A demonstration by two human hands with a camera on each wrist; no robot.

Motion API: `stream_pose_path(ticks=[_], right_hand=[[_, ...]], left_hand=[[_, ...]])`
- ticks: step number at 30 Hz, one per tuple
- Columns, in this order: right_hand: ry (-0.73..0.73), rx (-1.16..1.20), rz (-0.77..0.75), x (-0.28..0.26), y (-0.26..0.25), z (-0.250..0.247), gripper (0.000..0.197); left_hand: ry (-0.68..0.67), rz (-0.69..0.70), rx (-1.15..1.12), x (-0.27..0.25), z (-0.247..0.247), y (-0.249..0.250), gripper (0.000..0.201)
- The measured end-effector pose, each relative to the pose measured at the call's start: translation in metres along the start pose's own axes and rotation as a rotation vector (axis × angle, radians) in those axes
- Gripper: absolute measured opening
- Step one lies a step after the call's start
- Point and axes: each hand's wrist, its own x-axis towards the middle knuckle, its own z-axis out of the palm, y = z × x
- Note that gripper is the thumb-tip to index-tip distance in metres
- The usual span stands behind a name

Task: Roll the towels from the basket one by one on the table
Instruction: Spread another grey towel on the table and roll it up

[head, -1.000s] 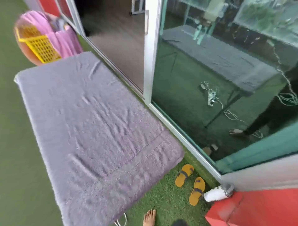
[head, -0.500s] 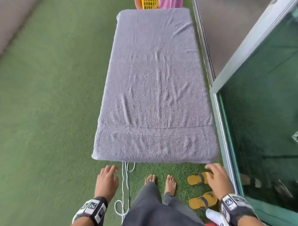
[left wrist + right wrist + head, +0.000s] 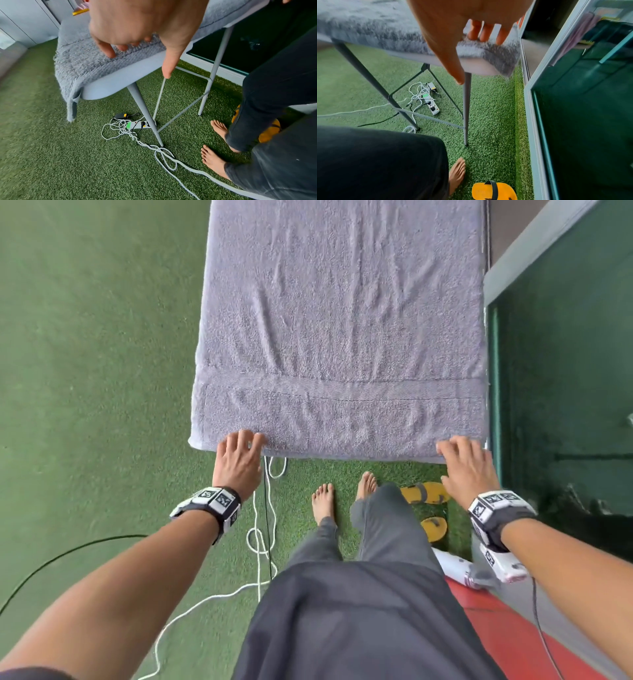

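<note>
A grey-lilac towel (image 3: 342, 320) lies spread flat over the whole table top, its hemmed near edge toward me. My left hand (image 3: 239, 455) rests its fingers on the towel's near edge close to the left corner. My right hand (image 3: 462, 460) does the same at the right corner. In the left wrist view the left hand's fingers (image 3: 109, 51) lie on top of the towel (image 3: 77, 60) and the thumb points down past the table edge (image 3: 109, 79). The right wrist view shows the same pose on the towel (image 3: 488, 50). A strip of the yellow basket (image 3: 80, 11) shows beyond the table's far end.
A glass sliding door (image 3: 565, 371) runs close along the table's right side. Yellow sandals (image 3: 424, 494) lie by my bare feet (image 3: 323, 501) on the green turf. A power strip with tangled cables (image 3: 137, 124) sits under the table, and a white cord (image 3: 260, 535) trails left.
The head view has swung from the table's side to its near end. Both hands have come up from below the table edge onto the towel's near edge.
</note>
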Motion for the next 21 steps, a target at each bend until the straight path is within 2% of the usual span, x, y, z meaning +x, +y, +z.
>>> stream_pose_path(ticks=[3,8,13,21], right_hand=[[0.051,-0.035,0.0,0.0,0.001,0.008,0.064],[0.117,-0.029,0.021,0.01,0.002,0.02,0.056],[0.246,-0.021,0.026,0.018,0.003,0.028,0.049],[0.257,0.071,-0.027,0.014,0.013,0.029,0.051]], left_hand=[[0.022,-0.019,0.024,0.005,0.005,-0.004,0.052],[0.027,-0.049,0.053,0.011,0.013,-0.002,0.049],[0.147,-0.054,0.033,0.017,0.019,0.001,0.039],[0.127,0.023,0.01,0.017,0.013,-0.008,0.047]])
